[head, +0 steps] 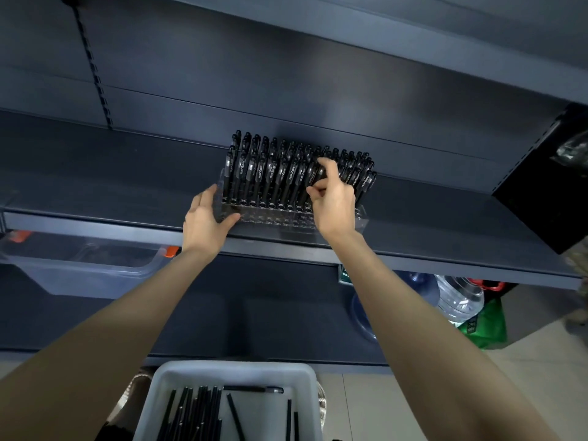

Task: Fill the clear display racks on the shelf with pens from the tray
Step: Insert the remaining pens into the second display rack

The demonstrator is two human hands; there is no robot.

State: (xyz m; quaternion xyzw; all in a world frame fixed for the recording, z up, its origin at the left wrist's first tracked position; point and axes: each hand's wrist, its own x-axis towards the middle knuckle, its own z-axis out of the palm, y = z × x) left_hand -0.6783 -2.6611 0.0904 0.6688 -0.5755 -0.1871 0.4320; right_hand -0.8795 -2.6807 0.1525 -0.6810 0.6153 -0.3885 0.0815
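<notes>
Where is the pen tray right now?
In the head view the white tray sits bottom centre, lower than the shelf, roughly in line with the clear display rack, black pens inside.

White print on barrels of the black pens (273, 173) in the clear rack (361, 218), mid frame: approx. "TEST 2"; smaller print beside it too small to read. Green bag (486, 326), lower right: white marks, illegible. Green tag (345, 277) under shelf edge: illegible.
</notes>
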